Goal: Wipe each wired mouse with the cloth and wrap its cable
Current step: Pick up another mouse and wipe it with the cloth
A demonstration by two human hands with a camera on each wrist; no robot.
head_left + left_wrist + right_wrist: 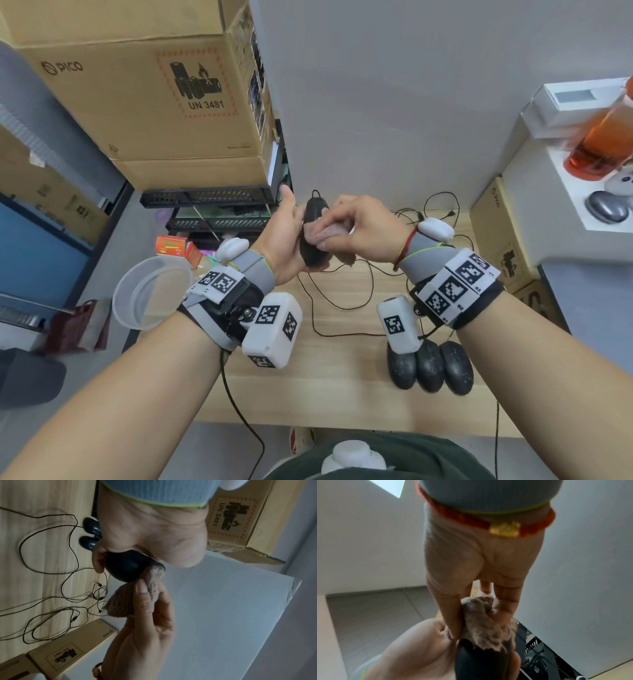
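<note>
My left hand point(291, 233) holds a black wired mouse point(313, 236) raised above the wooden table point(325, 377), fingers curled round it point(123, 566). My right hand point(356, 229) pinches a brownish-pink cloth point(329, 233) and presses it onto the mouse's top point(481, 626). The mouse's cable point(342, 298) hangs down and loops over the table. Three more black mice point(430, 365) lie side by side at the table's front right, partly behind my right wrist device. Their cables point(51, 601) sprawl loose across the tabletop.
Large cardboard boxes point(144, 96) sit stacked on a black rack at the back left. A clear plastic tub point(150, 291) stands left of the table. A smaller cardboard box point(500, 236) and a white unit with an orange bottle point(603, 144) are on the right.
</note>
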